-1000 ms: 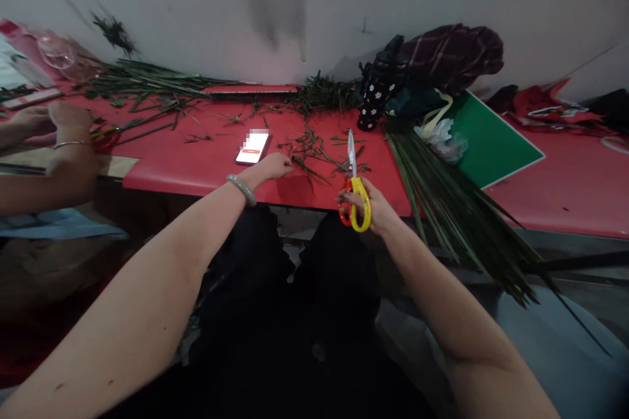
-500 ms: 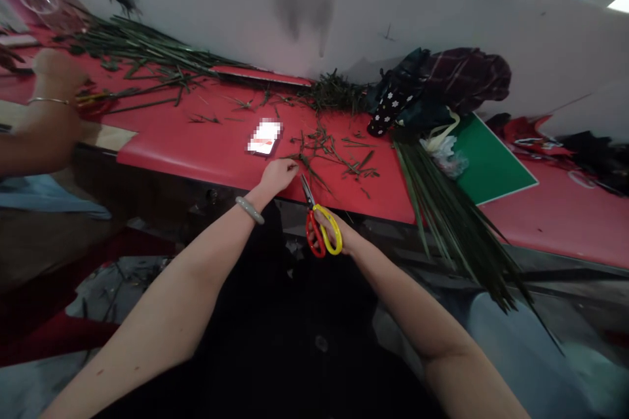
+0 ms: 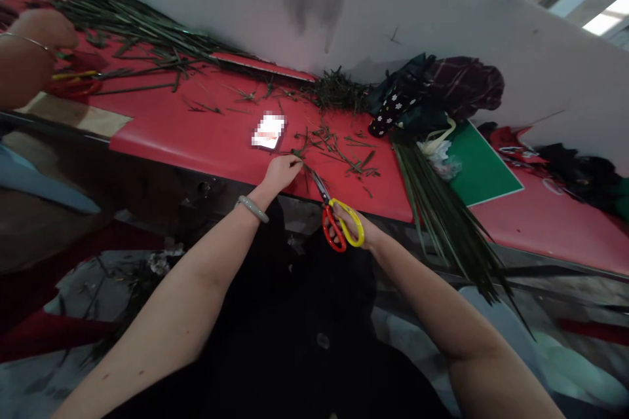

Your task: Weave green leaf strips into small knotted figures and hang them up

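Note:
My left hand, with a pale bangle at the wrist, is closed in a pinch over the front of the red table. Whatever lies between its fingertips is too small to make out; thin green scraps are beside it. In my right hand is a pair of scissors with one red and one yellow handle loop. Their blades point up and left, tips close to my left fingertips, and look nearly closed. Cut green leaf pieces lie just beyond both hands. A lit phone rests behind my left hand.
Long green leaves hang over the table's front edge at right, beside a green board and a flower-patterned umbrella. More stems lie along the wall. A co-worker's hand is at far left, near other scissors.
The scissors have shifted right and slant more to the left, their tips still by my left fingertips. My left hand stays pinched nearly in place. The whole view has tilted slightly.

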